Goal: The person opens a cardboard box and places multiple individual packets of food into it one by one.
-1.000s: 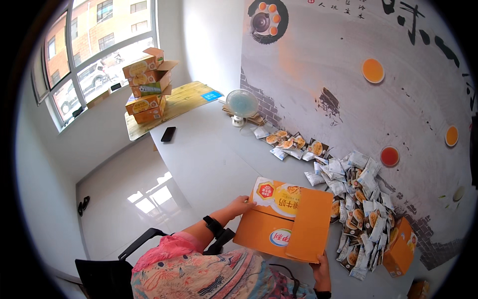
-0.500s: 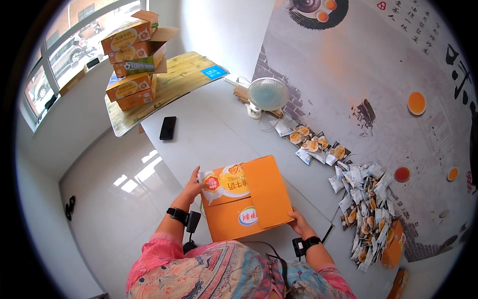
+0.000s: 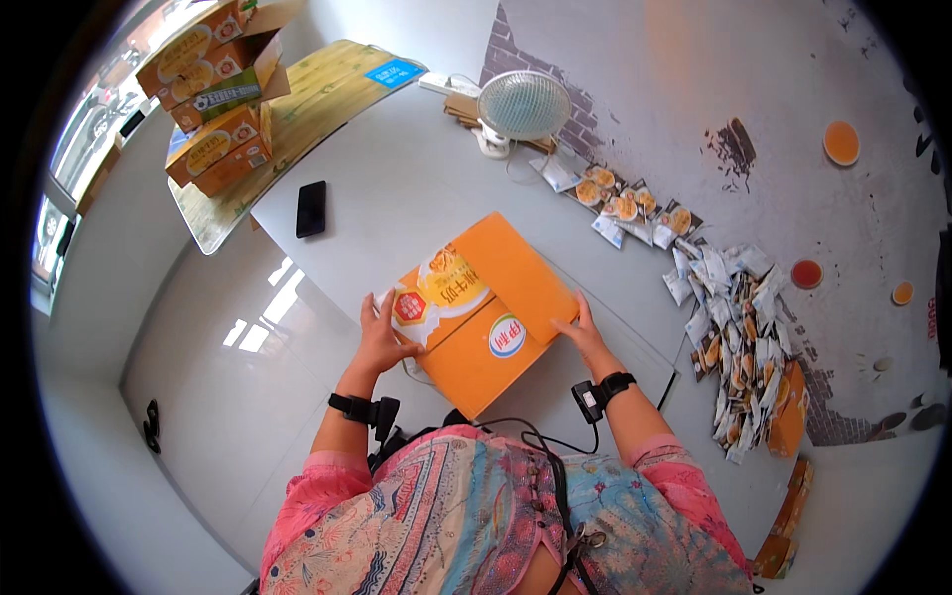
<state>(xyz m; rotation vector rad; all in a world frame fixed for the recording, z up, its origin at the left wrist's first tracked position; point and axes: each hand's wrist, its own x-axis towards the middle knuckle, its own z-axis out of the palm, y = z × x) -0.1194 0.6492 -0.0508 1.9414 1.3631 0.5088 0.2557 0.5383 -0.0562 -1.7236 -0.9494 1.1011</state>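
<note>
Orange box (image 3: 476,322) turned counterclockwise, corner toward torso (image 3: 466,506), long axis unclear; left hand (image 3: 381,340), right hand (image 3: 587,337) gripping opposite sides.

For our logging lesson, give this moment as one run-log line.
left hand: holding orange box | right hand: holding same box | packets: heaped right | phone: lying left

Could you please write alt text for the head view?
A person's left hand and right hand hold an orange box at a pale table. Small packets lie heaped to the right; a fan and black phone sit farther back.
</note>
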